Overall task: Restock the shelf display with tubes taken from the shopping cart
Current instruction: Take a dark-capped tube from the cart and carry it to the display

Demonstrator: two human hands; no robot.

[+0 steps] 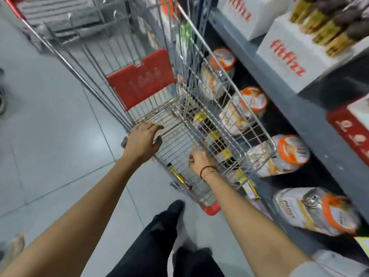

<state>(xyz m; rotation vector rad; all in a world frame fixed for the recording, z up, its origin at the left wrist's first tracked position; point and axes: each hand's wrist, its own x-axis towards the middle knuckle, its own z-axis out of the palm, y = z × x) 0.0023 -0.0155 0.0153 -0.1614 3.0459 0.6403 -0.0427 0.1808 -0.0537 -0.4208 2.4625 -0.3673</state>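
Tubes: dark cylinders w/ yellow caps and labels [214, 136], lying loose in the bottom of the chrome wire shopping cart [225, 100], against its shelf-side wall. Frame is blurred; count not readable.

R hand [198, 159]: reaching down into the basket, fingers curled in; cannot tell whether it grips a tube yet. L hand [142, 139]: fingers spread, palm down on the near rim of the cart, holding nothing.

Risks (judgement):
- Cart on wheels, smooth grey tile floor [52, 124]; L-hand weight on the rim could roll it off.
- Wire mesh is close around R wrist; red thread bracelet [207, 170] could snag on the way out.
- Loose tubes may roll away from the fingers.

Clearance: cart stands just beside the grey metal shelf unit [299, 108]; gap narrow. Clear plastic jars w/ orange lids [279, 156] on the low shelf sit near the cart wall, so a low swing to the right could knock them. Room is open to the left and straight up. White "fitfizz" cartons [295, 54] w/ standing tubes occupy the shelf above.
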